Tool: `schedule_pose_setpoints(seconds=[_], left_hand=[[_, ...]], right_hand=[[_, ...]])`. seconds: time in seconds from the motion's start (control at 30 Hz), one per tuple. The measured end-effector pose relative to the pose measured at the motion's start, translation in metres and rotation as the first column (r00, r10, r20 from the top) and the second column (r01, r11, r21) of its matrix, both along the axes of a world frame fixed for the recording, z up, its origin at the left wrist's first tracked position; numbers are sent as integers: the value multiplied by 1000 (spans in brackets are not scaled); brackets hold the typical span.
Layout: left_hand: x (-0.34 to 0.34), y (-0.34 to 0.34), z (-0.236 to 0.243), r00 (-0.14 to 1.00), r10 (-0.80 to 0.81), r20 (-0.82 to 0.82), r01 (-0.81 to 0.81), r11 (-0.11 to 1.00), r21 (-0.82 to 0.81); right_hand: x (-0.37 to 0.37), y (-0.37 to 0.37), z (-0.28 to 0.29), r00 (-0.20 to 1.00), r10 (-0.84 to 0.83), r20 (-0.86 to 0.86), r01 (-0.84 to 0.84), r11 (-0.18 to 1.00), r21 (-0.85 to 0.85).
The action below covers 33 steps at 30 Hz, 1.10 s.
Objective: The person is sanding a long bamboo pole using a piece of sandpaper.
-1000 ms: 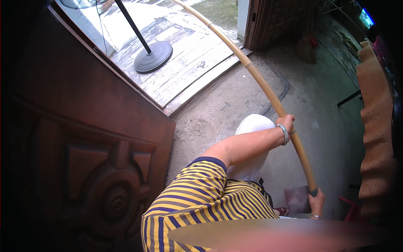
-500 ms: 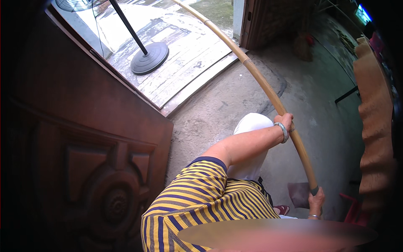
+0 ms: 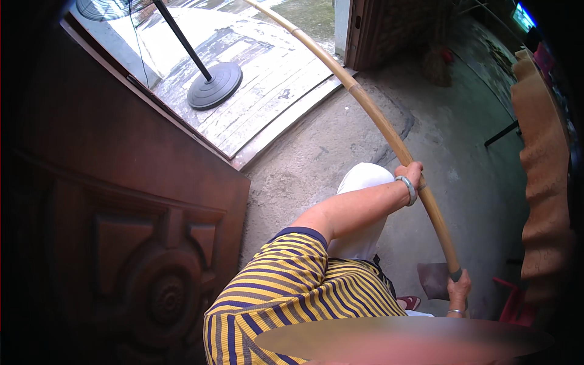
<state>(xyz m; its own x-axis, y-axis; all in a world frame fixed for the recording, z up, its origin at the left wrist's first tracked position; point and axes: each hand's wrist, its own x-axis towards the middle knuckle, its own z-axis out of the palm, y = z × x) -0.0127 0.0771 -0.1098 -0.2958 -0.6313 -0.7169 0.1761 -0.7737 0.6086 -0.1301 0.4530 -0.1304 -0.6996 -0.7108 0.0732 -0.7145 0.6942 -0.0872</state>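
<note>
A long tan bamboo pole (image 3: 378, 117) runs from the doorway at the top down to the lower right. My left hand (image 3: 411, 174), with a pale bangle at its wrist, is closed around the pole's lower half. Farther down, my right hand (image 3: 460, 286) grips the pole near its lower end, just below a dark grey band (image 3: 455, 275). Beyond the top edge of the picture the pole's far end is hidden. My left arm, in a yellow and navy striped sleeve (image 3: 286, 255), reaches across above my white-clad knee (image 3: 366, 175).
A carved brown wooden door (image 3: 152, 201) stands ajar at left. Outside the threshold (image 3: 286, 125) is a round black fan base (image 3: 215, 86). A broom (image 3: 437, 66) leans at the far wall. On the right hang a wavy-edged brown cover (image 3: 540, 170) and, lower, something red (image 3: 516, 302).
</note>
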Motion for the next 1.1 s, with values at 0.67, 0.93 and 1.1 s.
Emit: schedule_pose_setpoints(seconds=[0.67, 0.93, 1.1], left_hand=[[1, 2, 0, 1000, 9, -15, -9, 1000, 5], [17, 0, 26, 996, -87, 4, 86, 991, 100], [18, 1, 22, 995, -99, 5, 98, 990, 98]], right_hand=[[-4, 0, -1, 997, -17, 71, 17, 1000, -1], [-1, -16, 11, 976, -38, 216, 34, 999, 22], [-2, -19, 12, 969, -50, 241, 37, 998, 57]])
